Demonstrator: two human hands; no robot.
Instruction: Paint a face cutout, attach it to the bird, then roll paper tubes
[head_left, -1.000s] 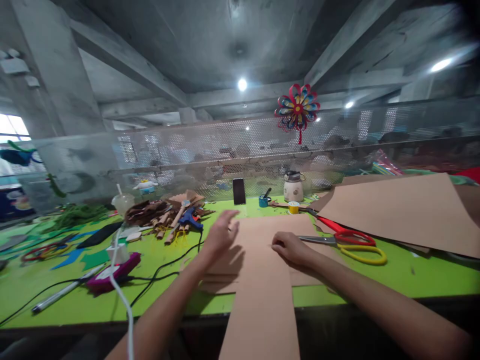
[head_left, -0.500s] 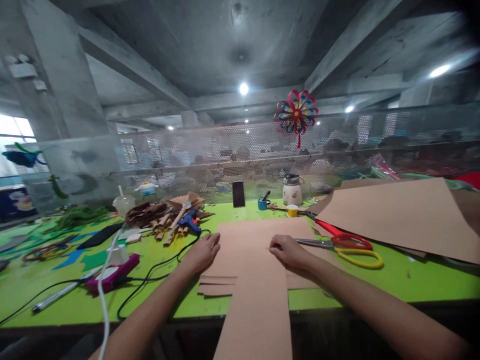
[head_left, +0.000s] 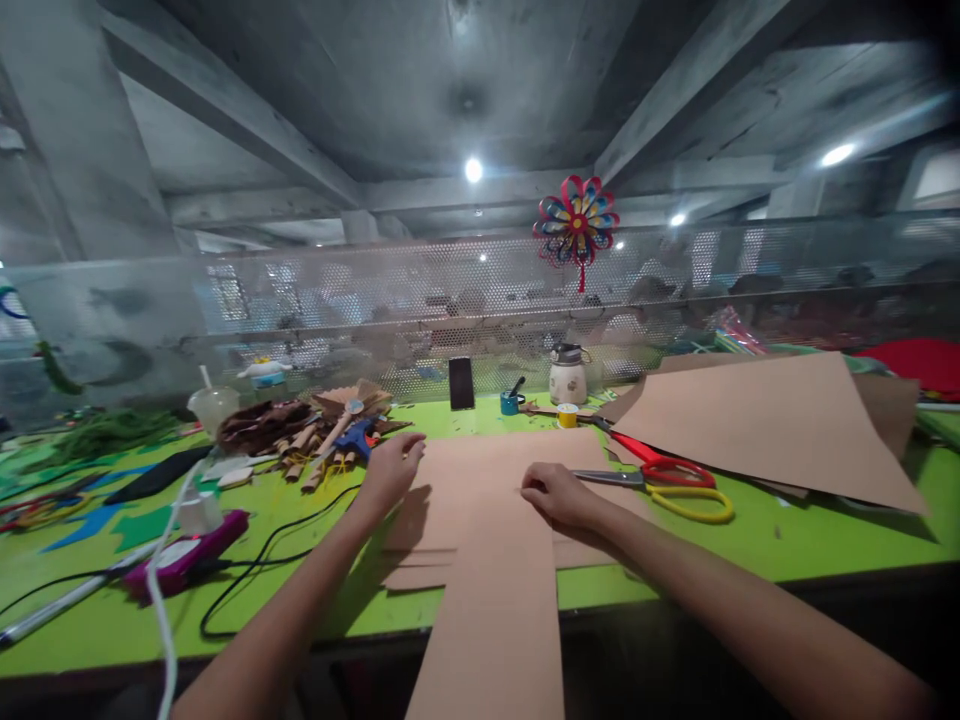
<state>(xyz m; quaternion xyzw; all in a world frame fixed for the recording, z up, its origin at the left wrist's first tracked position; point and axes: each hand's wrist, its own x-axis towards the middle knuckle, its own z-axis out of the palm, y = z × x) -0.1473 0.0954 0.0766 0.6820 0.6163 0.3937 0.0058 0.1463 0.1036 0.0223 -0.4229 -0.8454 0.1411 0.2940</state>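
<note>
Paper strip: long, brown [head_left: 495,610], lying lengthwise over wider brown sheets [head_left: 442,500] on the green table [head_left: 750,550]; near end extends past the table edge.
Right hand [head_left: 561,492]: grip nearly closed, fingers curled, fingertips at the strip; whether they pinch it cannot be determined.
Left hand [head_left: 391,470]: grip loosely parted, holding nothing, at the sheets' far left corner; contact cannot be determined.
Scissors [head_left: 626,480]: just beyond the right hand, red and yellow handles.
Blue cup [head_left: 510,405]: upright, one dark-handled item standing in it.
Flask [head_left: 568,382]: white, dark lid on, contents hidden.
Plastic cup [head_left: 214,410]: clear, far left, straw inserted; other contents indistinct.
Plastic bag [head_left: 739,330]: clear, far right, coloured strips visible inside.
</note>
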